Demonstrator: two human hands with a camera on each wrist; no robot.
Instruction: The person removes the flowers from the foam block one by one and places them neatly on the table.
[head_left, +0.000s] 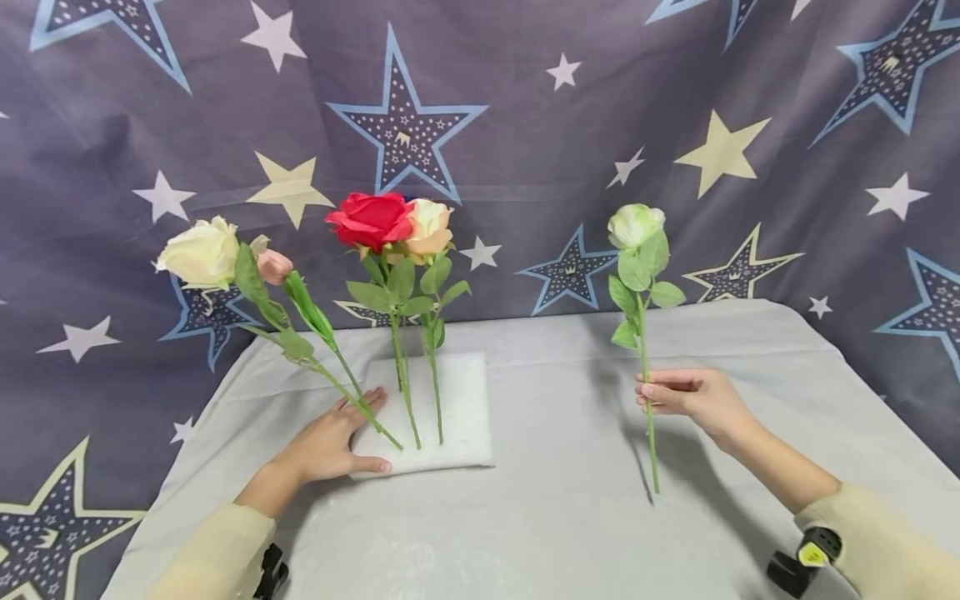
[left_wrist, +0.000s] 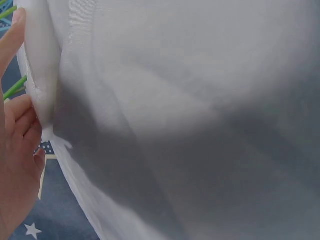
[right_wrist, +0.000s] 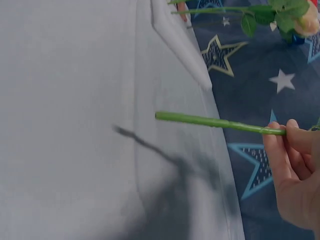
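Note:
In the head view my right hand [head_left: 693, 400] pinches the stem of a pale green-white rose [head_left: 636, 227] between thumb and fingers, holding it upright. The bare stem end [right_wrist: 185, 118] points down past the hand, above the cloth in the right wrist view. My left hand [head_left: 330, 442] rests on the left side of a white foam block [head_left: 465, 417], thumb and fingers spread. Standing in the foam are a red rose [head_left: 371, 221], a peach rose [head_left: 430, 227], a cream rose [head_left: 198, 252] and a pink bud [head_left: 274, 267]. The last two lean left, over my left hand.
A light grey cloth [head_left: 555, 500] covers the table. Behind it hangs a dark curtain [head_left: 525, 167] patterned with stars. Leaves and blooms of the standing flowers spread above the foam, and the right hand is well to the right of them.

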